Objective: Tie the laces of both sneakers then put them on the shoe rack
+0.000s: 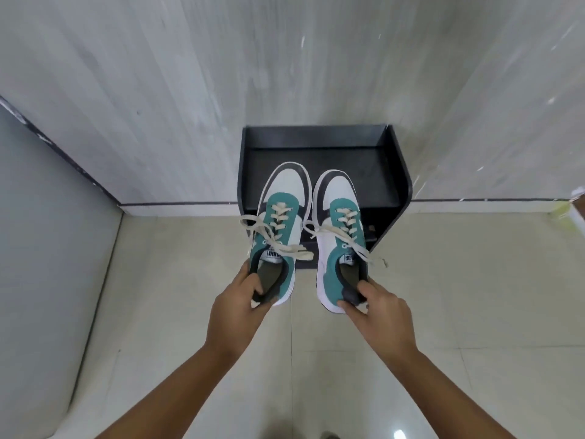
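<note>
Two teal, white and black sneakers hang in the air in front of a black shoe rack [392, 172]. My left hand [235, 307] grips the heel of the left sneaker [280, 217]. My right hand [378, 307] grips the heel of the right sneaker [338, 223]. Both toes point away from me, over the rack's top shelf. Cream laces on each shoe are tied in loose bows with ends dangling. The rack stands against a pale wood-grain wall, and its lower shelf is mostly hidden behind the shoes.
A glossy beige tiled floor [443, 312] lies beneath my arms. A grey padded surface [41, 248] fills the left side. The wood-grain wall [158, 106] runs behind and to the left of the rack. A greenish object [566, 213] sits at the right edge.
</note>
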